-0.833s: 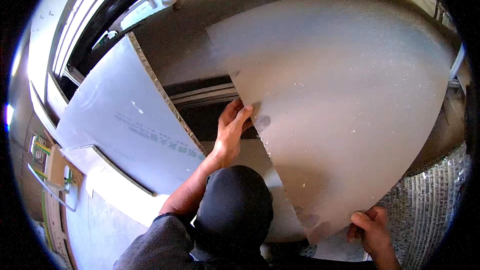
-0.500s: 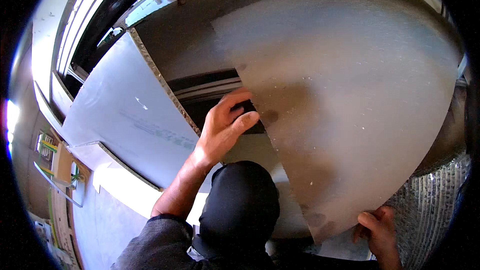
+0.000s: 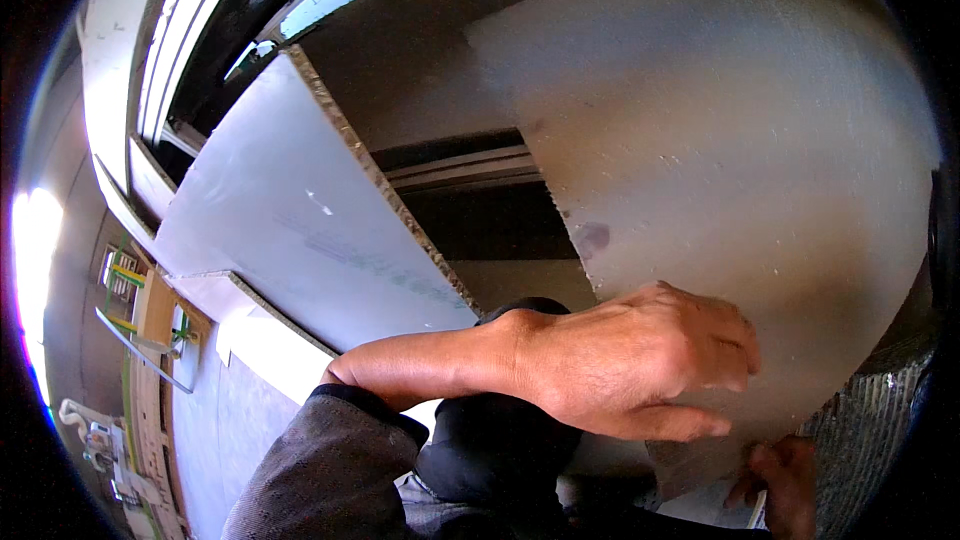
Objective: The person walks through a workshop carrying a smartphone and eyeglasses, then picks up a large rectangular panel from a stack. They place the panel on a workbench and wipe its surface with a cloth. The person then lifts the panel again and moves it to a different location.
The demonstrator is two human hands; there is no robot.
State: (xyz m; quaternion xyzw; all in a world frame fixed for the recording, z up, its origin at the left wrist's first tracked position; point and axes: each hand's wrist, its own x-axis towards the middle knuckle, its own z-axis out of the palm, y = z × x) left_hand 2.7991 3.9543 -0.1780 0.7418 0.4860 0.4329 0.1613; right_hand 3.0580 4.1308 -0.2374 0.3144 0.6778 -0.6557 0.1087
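A large grey-brown panel [image 3: 740,170], with a rough straight left edge and a curved right edge, fills the right half of the head view. My left hand [image 3: 650,365] crosses over its near part, palm down. The fingers are bent and apart, holding nothing. At the panel's near edge, my right hand [image 3: 783,485] is closed, thumb and fingers at the rim; its fingertips are partly in shade. Left of the dark gap lies a pale blue-grey board [image 3: 310,210] with a speckled cut edge. A black cloth-covered rounded form [image 3: 500,445] sits below my left forearm.
Beams [image 3: 470,170] cross the dark gap between panel and board. A ribbed grey surface [image 3: 865,430] lies at the right, beyond my right hand. White sheet material [image 3: 265,345] and a wooden rack with green strips [image 3: 150,310] stand at the left.
My left hand has left the panel's left edge and swung right and nearer, over its near part. My right hand stays at the near edge. The view has shifted slightly.
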